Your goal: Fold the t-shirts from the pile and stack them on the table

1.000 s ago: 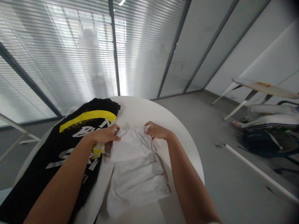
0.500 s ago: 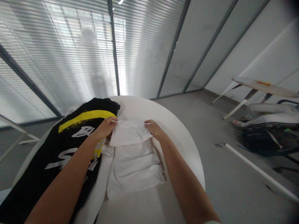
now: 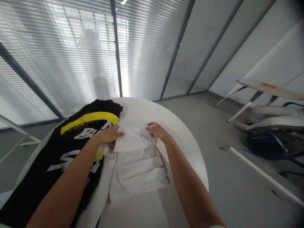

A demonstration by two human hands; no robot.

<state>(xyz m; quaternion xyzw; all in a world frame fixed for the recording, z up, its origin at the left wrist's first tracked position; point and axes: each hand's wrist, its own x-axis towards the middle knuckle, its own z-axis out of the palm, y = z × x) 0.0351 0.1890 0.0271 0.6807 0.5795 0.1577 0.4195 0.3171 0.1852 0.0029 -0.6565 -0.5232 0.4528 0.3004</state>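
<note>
1. Left hand [image 3: 108,134]: closed around the left corner of the top flap [image 3: 131,137] of a white garment [image 3: 137,171], fingers curled over the cloth edge. Appears to be gripping it, though the thumb is hidden.
2. Right hand [image 3: 158,131]: half-curled, fingertips at the flap's right corner. Cannot tell whether it is pinching the cloth or only resting on it.
3. Garment lies directly under and toward the body from both hands, flat on the table. Done so far, as seen: body laid in stacked horizontal folds, with the flap lying across the top. Left: creases across the layers, uneven right edge, and a long white strip [image 3: 101,186] running off toward the near edge, apparently the same cloth or another piece; cannot tell which.
4. Black T-shirt [image 3: 67,152]: spread just left of the white garment, under the left forearm, with a yellow band and white lettering. Lies flat and unfolded, its far edge near the table rim.
5. Round white table [image 3: 152,110]: bare surface shows beyond the hands.
6. Right of the table, on the grey floor: white pole [image 3: 263,174] lying diagonally, dark bag [image 3: 266,145] beyond it.
7. Farther right: another person's legs [image 3: 275,122] in pale trousers, beside a low folding table [image 3: 268,88].
8. Far side: slatted blinds [image 3: 71,63] behind glazed partitions, brightly backlit.
</note>
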